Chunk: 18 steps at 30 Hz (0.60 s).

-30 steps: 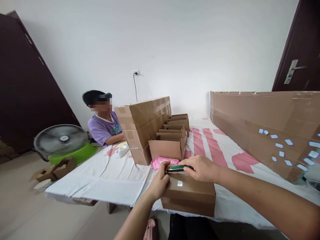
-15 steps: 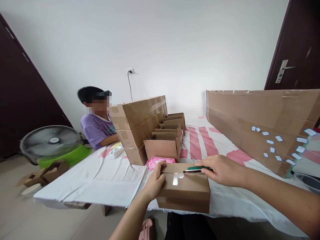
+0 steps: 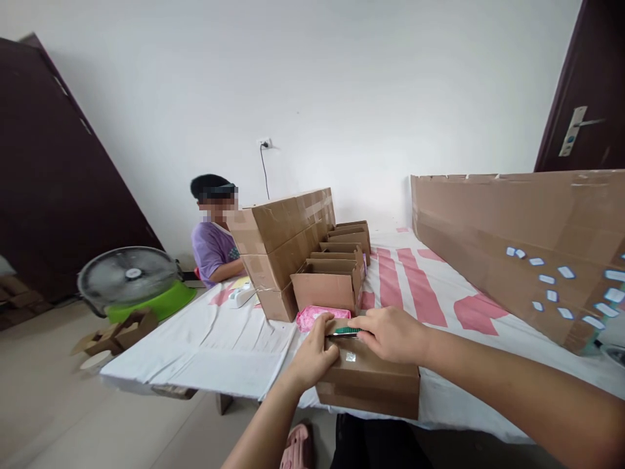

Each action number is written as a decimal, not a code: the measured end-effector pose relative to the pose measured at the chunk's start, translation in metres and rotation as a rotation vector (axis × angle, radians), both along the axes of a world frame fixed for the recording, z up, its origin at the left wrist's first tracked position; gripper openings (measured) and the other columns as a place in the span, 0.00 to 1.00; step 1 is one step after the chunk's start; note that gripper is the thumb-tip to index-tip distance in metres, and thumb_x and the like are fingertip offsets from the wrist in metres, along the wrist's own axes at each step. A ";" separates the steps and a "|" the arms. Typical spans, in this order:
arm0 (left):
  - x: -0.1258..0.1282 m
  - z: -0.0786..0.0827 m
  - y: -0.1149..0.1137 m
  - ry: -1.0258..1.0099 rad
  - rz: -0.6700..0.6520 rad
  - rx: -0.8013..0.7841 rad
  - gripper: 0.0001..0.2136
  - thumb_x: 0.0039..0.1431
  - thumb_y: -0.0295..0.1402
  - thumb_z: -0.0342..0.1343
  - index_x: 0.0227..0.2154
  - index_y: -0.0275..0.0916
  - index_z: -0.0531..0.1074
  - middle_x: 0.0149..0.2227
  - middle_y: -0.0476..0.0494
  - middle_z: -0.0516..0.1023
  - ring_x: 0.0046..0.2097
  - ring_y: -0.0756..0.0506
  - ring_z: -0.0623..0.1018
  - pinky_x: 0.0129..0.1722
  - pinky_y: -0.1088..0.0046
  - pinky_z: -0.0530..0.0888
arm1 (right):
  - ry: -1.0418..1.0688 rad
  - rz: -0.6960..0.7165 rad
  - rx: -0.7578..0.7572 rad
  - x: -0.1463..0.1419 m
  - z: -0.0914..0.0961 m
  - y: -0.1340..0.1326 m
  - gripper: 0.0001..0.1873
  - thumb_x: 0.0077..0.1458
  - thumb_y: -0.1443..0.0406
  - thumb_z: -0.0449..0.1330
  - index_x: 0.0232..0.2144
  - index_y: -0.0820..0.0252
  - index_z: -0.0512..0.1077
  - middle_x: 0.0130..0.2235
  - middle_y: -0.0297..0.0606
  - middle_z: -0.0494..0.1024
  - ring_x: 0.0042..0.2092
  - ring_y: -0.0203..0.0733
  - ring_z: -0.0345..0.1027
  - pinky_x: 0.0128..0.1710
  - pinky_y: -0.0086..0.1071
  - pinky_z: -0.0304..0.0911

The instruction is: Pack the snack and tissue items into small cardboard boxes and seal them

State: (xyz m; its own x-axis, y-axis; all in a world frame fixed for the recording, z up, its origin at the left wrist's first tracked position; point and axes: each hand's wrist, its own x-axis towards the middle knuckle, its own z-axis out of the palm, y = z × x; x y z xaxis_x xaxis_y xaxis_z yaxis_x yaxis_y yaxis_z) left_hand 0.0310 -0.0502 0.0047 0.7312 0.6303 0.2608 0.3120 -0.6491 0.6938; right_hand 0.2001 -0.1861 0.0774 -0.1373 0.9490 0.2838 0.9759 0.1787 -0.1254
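A closed brown cardboard box (image 3: 371, 381) lies at the near edge of the table, with a strip of clear tape on its top. My left hand (image 3: 315, 355) is closed on the box's far left corner, thumb on top. My right hand (image 3: 390, 333) grips a green-handled cutter (image 3: 347, 331) and holds it flat on the box top, close to my left thumb.
Open small cartons (image 3: 328, 286) stand in a row behind the box, next to stacked sealed cartons (image 3: 280, 225). A pink packet (image 3: 312, 316) lies between. A long cardboard carton (image 3: 527, 241) fills the right. A person in purple (image 3: 215, 247) sits at the far left. A fan (image 3: 127, 277) stands on the floor.
My right hand slid the cutter right along the box top, then back left to my left thumb. The left hand stayed on the corner.
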 end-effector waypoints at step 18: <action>-0.005 0.001 -0.004 0.022 -0.019 0.075 0.23 0.49 0.28 0.47 0.52 0.39 0.64 0.62 0.36 0.60 0.63 0.38 0.61 0.62 0.56 0.58 | 0.297 -0.268 0.030 0.109 -0.002 -0.115 0.18 0.62 0.56 0.49 0.49 0.51 0.71 0.48 0.39 0.77 0.47 0.47 0.71 0.46 0.37 0.65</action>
